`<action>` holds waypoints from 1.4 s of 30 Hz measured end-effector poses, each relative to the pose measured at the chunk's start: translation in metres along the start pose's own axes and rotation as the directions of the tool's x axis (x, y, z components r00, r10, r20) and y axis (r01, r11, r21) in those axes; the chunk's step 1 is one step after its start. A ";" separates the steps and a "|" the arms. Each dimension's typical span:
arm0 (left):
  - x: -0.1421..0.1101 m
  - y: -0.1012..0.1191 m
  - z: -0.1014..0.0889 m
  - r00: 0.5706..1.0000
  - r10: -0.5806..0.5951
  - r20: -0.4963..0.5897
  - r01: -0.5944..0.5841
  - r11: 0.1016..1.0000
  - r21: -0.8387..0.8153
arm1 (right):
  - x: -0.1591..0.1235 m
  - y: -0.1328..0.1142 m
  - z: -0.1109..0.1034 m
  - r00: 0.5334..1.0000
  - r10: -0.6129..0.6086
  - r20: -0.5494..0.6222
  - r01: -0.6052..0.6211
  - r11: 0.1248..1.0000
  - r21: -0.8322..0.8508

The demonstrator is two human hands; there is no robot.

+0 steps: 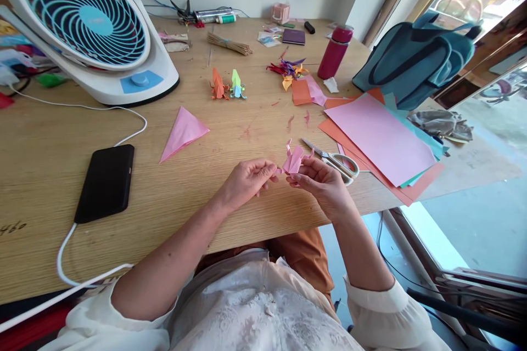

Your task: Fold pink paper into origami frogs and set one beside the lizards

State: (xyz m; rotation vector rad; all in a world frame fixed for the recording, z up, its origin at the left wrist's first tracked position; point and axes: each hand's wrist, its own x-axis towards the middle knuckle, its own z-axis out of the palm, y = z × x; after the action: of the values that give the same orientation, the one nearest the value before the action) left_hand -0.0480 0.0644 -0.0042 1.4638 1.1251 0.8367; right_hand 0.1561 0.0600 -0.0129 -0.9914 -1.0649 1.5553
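Observation:
A small pink origami figure point(293, 159) with thin folded limbs is held between my two hands, just above the table's front part. My left hand point(251, 177) pinches one limb at its left side. With thumb and fingers, my right hand point(320, 180) grips the body and a limb from the right. Scissors point(340, 162) with pale handles lie just beyond my right hand, blades pointing away to the left. A folded pink paper triangle point(185, 132) rests farther left. Behind it stand an orange origami figure point(218, 86) and a green-and-blue one point(236, 85).
Coloured paper sheets point(382, 137) are stacked at the right, below a teal bag point(415, 60) and a red bottle point(335, 52). Small folded pieces point(288, 69) lie mid-back. At left are a fan point(135, 79) and a black phone point(105, 184) with a white cable.

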 end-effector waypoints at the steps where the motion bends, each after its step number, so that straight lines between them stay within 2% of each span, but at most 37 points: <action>1: 0.001 0.000 -0.001 1.000 -0.008 -0.012 0.008 1.000 -0.010 | 0.002 -0.001 0.000 1.000 -0.008 -0.002 0.008 1.000 -0.001; 6: 0.006 -0.004 -0.007 0.996 0.034 -0.082 -0.030 0.999 0.046 | 0.018 -0.006 0.001 0.996 0.057 0.065 -0.054 0.997 -0.047; 9: 0.010 -0.008 -0.013 0.993 0.020 -0.115 -0.011 0.997 0.077 | 0.033 -0.010 0.003 0.989 0.098 0.109 -0.084 0.989 -0.121; 13: 0.014 -0.011 -0.021 0.980 -0.023 -0.198 0.019 0.999 -0.026 | 0.045 -0.011 0.003 0.997 0.029 0.075 -0.016 0.986 -0.167; 16: 0.016 -0.010 -0.024 0.957 -0.102 -0.271 0.074 0.991 -0.114 | 0.048 -0.008 0.000 0.999 -0.023 0.045 0.034 0.963 -0.268; 20: 0.019 -0.008 -0.026 0.939 -0.214 -0.271 0.161 0.965 -0.206 | 0.055 -0.006 0.002 0.998 0.007 0.065 0.022 0.900 -0.436; 25: 0.023 -0.006 -0.028 0.931 -0.266 -0.251 0.211 0.951 -0.225 | 0.068 -0.007 0.012 0.989 0.095 0.115 -0.038 0.907 -0.419; 29: 0.027 -0.007 -0.032 0.943 -0.200 -0.266 0.171 0.977 -0.130 | 0.074 -0.008 0.017 0.990 0.072 0.121 -0.020 0.923 -0.385; 32: 0.031 -0.007 -0.039 0.957 -0.107 -0.269 0.119 0.992 0.028 | 0.076 -0.010 0.019 0.997 0.001 0.081 0.036 0.889 -0.456; 35: 0.036 -0.005 -0.048 0.970 -0.068 -0.233 0.099 0.988 0.121 | 0.078 -0.010 0.021 0.992 -0.115 0.047 0.122 0.826 -0.550; 39: 0.046 -0.001 -0.054 0.974 -0.019 -0.227 0.075 0.968 0.240 | 0.084 -0.004 0.018 0.949 -0.302 0.092 0.282 0.682 -0.675; 42: 0.054 -0.005 -0.053 0.966 0.045 -0.256 0.058 0.923 0.381 | 0.086 0.003 0.012 0.939 -0.310 0.148 0.314 0.602 -0.734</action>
State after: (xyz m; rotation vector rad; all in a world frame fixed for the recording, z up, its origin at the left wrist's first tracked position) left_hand -0.0818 0.1323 -0.0026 1.7031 1.5620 0.8524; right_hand 0.1268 0.1419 -0.0201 -1.2416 -1.8571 0.7890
